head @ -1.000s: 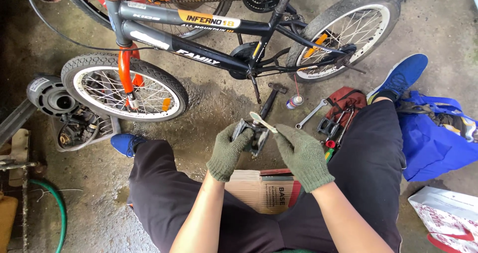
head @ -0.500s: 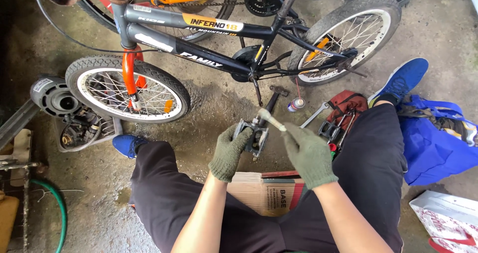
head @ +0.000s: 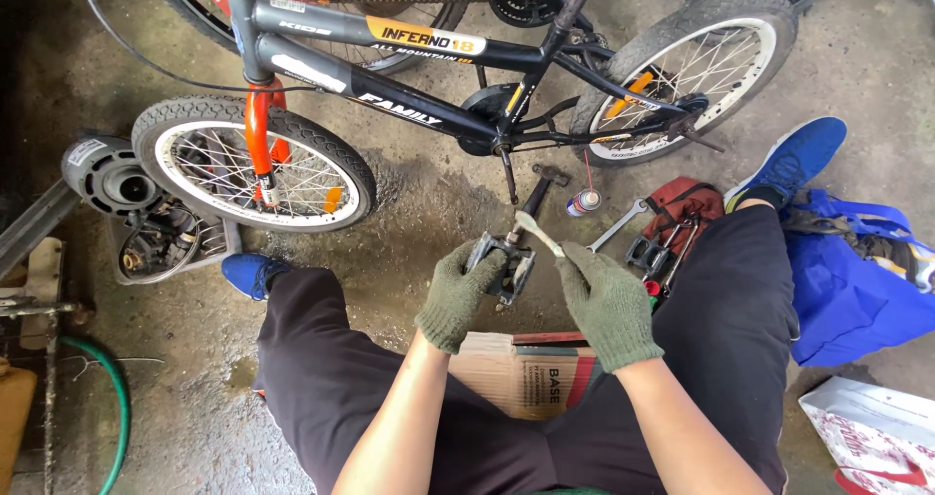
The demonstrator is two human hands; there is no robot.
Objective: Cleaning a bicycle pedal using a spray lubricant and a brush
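My left hand (head: 456, 296), in a green knit glove, grips a black bicycle pedal (head: 505, 260) held over the floor between my knees. My right hand (head: 606, 302), gloved the same way, holds a pale, thin stick-like tool (head: 538, 232) whose tip rests at the pedal's axle end. A small black and orange bicycle (head: 419, 86) stands in front of me, its bare crank arm (head: 507, 172) pointing down toward the pedal.
A hammer (head: 538, 189), a small spray can (head: 582, 202), a wrench (head: 617, 225) and a red tool pouch (head: 682, 213) lie on the concrete floor. A blue bag (head: 857, 291) sits at right, a cardboard box (head: 526, 383) under my legs, engine parts (head: 127, 203) at left.
My right hand has shifted the thin tool slightly against the pedal's end. The view has tilted a little; the left hand keeps its grip on the pedal.
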